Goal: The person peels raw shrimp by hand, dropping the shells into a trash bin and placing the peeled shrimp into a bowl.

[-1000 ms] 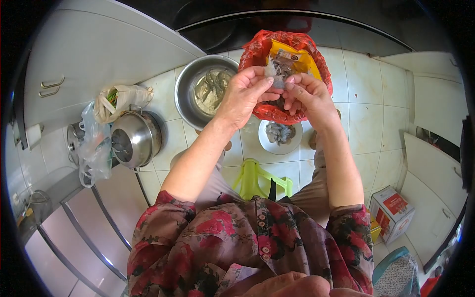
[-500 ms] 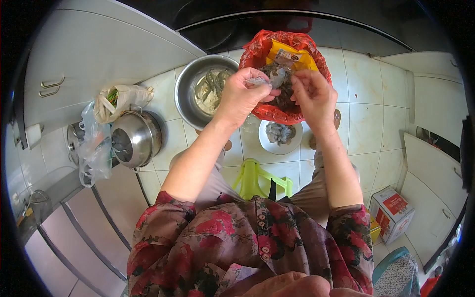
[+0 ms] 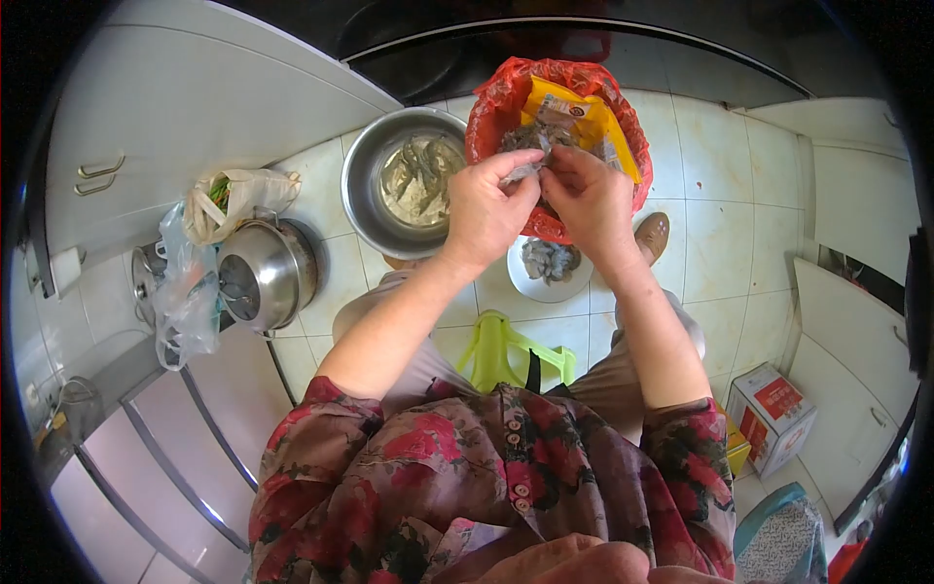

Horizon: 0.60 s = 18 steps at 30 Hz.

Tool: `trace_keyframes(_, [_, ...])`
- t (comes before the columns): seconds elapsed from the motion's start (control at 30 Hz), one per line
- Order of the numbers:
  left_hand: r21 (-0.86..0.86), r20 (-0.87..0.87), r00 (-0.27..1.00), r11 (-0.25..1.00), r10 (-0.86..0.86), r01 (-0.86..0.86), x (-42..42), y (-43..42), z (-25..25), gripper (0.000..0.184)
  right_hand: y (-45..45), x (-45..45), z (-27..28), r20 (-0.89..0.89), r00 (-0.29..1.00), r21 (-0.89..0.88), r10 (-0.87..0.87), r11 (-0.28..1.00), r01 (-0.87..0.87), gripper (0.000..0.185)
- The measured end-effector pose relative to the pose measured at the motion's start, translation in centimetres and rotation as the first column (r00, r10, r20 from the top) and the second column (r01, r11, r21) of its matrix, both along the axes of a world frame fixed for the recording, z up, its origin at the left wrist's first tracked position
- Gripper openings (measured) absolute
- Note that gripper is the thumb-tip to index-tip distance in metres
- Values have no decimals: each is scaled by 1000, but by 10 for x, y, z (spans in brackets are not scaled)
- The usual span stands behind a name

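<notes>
A grey shrimp (image 3: 523, 171) is pinched in the fingers of my left hand (image 3: 484, 209), above a bin lined with a red plastic bag (image 3: 486, 131). My right hand (image 3: 591, 200) is closed too, its thumb and fingertips pinching at the shrimp's end. Dark shells (image 3: 525, 139) and a yellow packet (image 3: 598, 117) lie in the bin. To the left, a metal basin (image 3: 362, 195) holds several whole shrimp (image 3: 425, 170) in shallow liquid. Under my wrists, peeled shrimp (image 3: 551, 261) are heaped on a white plate (image 3: 530, 289), partly hidden by my right hand.
A green plastic stool (image 3: 493, 350) is between my legs. At left are a steel pot (image 3: 261, 277), a clear plastic bag (image 3: 185, 302) and a cloth-like bag with greens (image 3: 238, 200). A red-and-white carton (image 3: 773, 414) stands right, beside white cabinets (image 3: 856, 350).
My hands have drawn together, the right moving left to meet the left at the shrimp. My right foot has moved outward and shows more.
</notes>
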<state>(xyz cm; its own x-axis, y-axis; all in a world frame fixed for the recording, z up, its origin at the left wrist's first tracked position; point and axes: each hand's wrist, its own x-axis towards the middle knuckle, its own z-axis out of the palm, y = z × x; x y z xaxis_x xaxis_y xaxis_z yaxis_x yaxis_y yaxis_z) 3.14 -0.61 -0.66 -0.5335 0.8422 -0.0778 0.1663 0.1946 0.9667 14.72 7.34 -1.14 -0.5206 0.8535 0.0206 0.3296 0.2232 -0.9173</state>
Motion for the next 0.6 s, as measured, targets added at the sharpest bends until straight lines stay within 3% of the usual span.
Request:
trace_keyframes(0.03, [0, 0, 1000, 1000, 2, -2, 1, 0, 1, 23, 0, 0, -1, 0, 1000, 0, 2, 1000, -2, 26])
trace_keyframes(0.1, [2, -181, 983, 1000, -7, 8, 4, -1, 5, 24, 0, 0, -2, 55, 998, 78, -4, 997, 0, 27])
trace_keyframes(0.13, [2, -181, 983, 1000, -7, 7, 4, -1, 7, 24, 0, 0, -2, 55, 998, 78, -4, 997, -1, 27])
trace_keyframes(0.2, [2, -196, 980, 1000, -24, 25, 3, -1, 9, 25, 2, 0, -3, -8, 999, -116, -44, 992, 43, 26])
trace_keyframes(0.3, [33, -215, 976, 998, -41, 50, 1, -1, 7, 25, 5, 2, -3, -24, 999, -197, -40, 980, 35, 24])
trace_keyframes(0.6, [12, -232, 968, 995, -90, 96, 3, -2, 9, 22, 14, 7, -10, 18, 1000, -215, 15, 976, -11, 21])
